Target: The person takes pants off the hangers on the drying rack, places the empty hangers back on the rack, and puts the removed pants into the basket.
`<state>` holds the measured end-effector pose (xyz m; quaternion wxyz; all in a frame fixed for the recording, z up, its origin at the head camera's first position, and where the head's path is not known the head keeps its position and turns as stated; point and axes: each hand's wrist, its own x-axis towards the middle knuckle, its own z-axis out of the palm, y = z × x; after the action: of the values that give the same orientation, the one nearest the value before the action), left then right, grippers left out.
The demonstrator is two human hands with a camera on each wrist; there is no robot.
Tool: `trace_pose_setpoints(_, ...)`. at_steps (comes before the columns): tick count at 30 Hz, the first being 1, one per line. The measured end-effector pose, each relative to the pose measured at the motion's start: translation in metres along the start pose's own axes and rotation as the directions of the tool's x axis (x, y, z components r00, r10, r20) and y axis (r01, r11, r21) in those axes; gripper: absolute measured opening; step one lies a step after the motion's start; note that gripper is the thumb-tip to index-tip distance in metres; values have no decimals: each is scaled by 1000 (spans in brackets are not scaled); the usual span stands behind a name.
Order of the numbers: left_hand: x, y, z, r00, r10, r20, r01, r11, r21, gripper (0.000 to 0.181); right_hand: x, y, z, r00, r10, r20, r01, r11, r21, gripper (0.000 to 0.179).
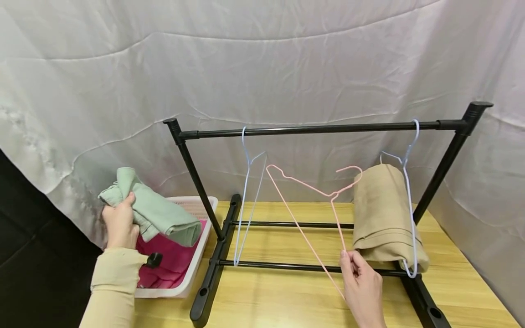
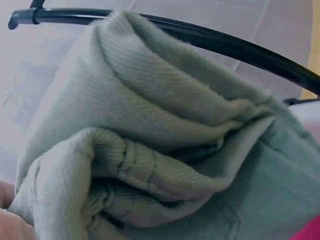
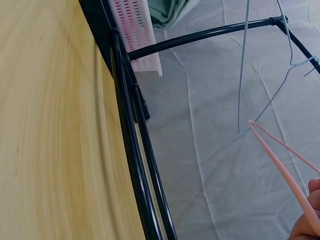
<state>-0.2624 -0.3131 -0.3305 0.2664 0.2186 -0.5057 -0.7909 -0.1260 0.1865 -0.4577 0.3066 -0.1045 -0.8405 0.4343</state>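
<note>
My left hand [image 1: 120,224] grips a folded pale green garment [image 1: 164,214] above the white basket [image 1: 186,284]. In the left wrist view the green cloth [image 2: 150,150] fills most of the frame, showing ribbed fabric and stitched seams; only fingertips appear at its lower left. With thumb and fingers my right hand [image 1: 362,287] pinches one corner of a pink hanger [image 1: 301,230], which is tilted in front of the rack, its hook pointing up and left. Part of that pink hanger [image 3: 280,167] shows in the right wrist view.
A black rack [image 1: 307,130] stands on the wooden table [image 1: 279,296]. On its bar are a bare blue hanger [image 1: 246,191] at left and, at right, another blue hanger [image 1: 408,182] carrying tan trousers [image 1: 379,209]. Bright pink cloth [image 1: 168,264] lies in the basket.
</note>
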Motion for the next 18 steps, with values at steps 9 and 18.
trace_pose_setpoints(9, 24, -16, 25, 1000, -14, 23, 17, 988, -155, 61, 2, 0, -2, 1000, -10, 12, 10, 1000, -10, 30)
trace_pose_setpoints(18, 29, -66, 0, 979, -204, -23, 184, 925, -333, 48, 2, 2, -3, 1000, -5, 4, 5, 1000, -11, 31)
